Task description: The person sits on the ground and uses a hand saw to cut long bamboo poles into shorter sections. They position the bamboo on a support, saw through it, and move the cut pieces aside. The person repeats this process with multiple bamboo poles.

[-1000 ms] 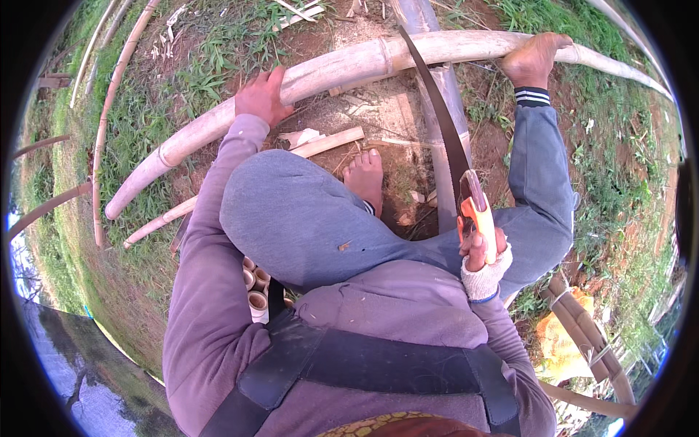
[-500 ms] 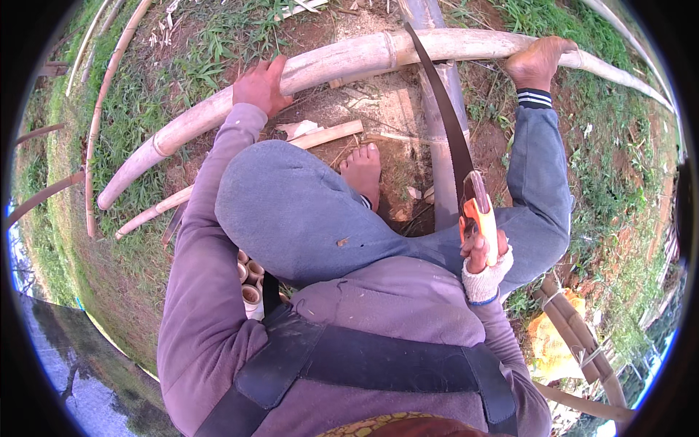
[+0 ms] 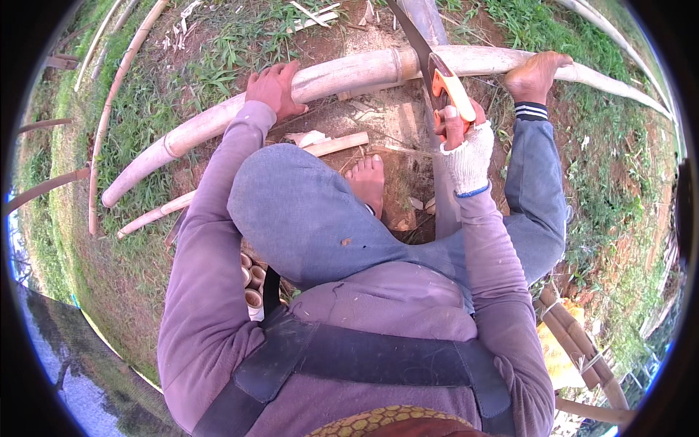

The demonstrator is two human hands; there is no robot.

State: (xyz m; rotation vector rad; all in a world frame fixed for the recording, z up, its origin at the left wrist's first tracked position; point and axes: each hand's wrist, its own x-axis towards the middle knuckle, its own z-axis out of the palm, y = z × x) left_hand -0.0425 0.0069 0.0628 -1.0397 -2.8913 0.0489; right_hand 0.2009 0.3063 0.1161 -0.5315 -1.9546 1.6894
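Observation:
A long, thick bamboo pole (image 3: 349, 75) lies crosswise before me. My left hand (image 3: 275, 89) grips it left of the middle, fingers over the top and thumb on the near side. In my right hand (image 3: 463, 131), which wears a white knitted glove with bare fingertips, is a handsaw (image 3: 451, 91) with an orange and white handle. Its dark blade lies across the pole just right of a node, pointing away from me. Whether the teeth touch the bamboo I cannot tell. My bare right foot (image 3: 534, 75) presses on the pole farther right.
Under the pole runs a grey pole (image 3: 445, 182) pointing away from me. Split bamboo pieces (image 3: 337, 144) and sawdust lie near my left foot (image 3: 366, 182). Short cut bamboo tubes (image 3: 253, 298) sit by my left hip. Tied bamboo lengths (image 3: 571, 331) and a yellow sack (image 3: 557, 357) lie at right.
My right hand has pushed the saw forward from near my lap, so its handle is now close to the pole. My left hand still holds the pole.

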